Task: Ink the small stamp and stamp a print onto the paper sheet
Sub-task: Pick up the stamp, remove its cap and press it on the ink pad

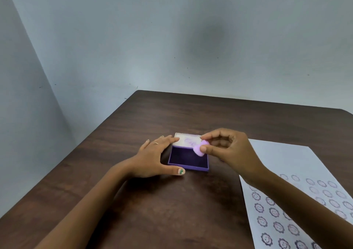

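The right hand point(227, 149) pinches the stamp point(200, 149) over the open ink pad point(188, 162); the left hand point(152, 157), spread flat, steadies it. Press squarely (no rocking) before moving to the paper point(298, 172).

At centre frame, the left hand point(152, 157) lies flat against the open purple ink pad point(188, 160), while the right hand point(227, 149) pinches a small pink stamp point(199, 150) just above it. A paper sheet point(282, 164) printed with smiley flowers fills the lower right of the dark table point(172, 201).
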The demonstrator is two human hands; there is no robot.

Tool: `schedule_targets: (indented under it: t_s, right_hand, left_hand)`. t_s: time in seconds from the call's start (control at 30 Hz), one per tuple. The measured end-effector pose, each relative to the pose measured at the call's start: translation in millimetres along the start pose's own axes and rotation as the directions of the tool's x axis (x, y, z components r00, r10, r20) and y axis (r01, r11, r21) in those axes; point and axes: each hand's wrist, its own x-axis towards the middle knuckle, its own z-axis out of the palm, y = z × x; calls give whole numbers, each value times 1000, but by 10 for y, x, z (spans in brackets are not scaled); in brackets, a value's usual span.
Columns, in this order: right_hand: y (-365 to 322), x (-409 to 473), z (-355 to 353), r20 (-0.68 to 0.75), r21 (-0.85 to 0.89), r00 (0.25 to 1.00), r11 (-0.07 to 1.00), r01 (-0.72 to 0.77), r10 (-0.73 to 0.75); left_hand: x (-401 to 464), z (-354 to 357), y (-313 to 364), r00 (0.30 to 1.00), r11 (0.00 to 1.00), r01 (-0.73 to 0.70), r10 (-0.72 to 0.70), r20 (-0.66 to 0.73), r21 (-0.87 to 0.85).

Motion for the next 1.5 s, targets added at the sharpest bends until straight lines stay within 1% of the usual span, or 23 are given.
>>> schedule_targets:
  t_s: [0.13, 0.23, 0.5, 0.97, 1.23, 1.4, 1.43, 1.5]
  right_hand:
    - [-54, 121, 225, 77, -189, 995, 979, 73, -60]
    - [-52, 160, 364, 101, -296, 986, 943, 154, -130]
    - [-7, 179, 490, 161, -400, 963, 877, 266, -218]
    - [-15, 186, 542, 233, -453, 943, 832, 320, -236]
    - [-2, 93, 575, 202, -454, 933, 816, 358, -297]
    - [-7, 169, 567, 129, -424, 964, 866, 266, -233]
    - [-15, 156, 584, 137, -439, 958, 852, 286, -251]
    - [-20, 84, 638, 193, -475, 927, 796, 374, -321]
  left_hand:
    - [18, 27, -51, 1000, 1000, 3, -3, 7, 15]
    - [20, 36, -61, 1000, 1000, 4, -4, -4, 6]
    - [0, 29, -11, 1000, 1000, -7, 7, -7, 26]
    - [-21, 0, 46, 1000, 999, -9, 8, 8, 39]
    - [0, 36, 2, 1000, 999, -6, 7, -7, 53]
    - [-8, 39, 8, 1000, 998, -4, 4, -5, 55]
    - [-7, 38, 8, 1000, 999, -4, 4, -8, 46]
    - [-9, 32, 5, 1000, 1000, -5, 5, -11, 27]
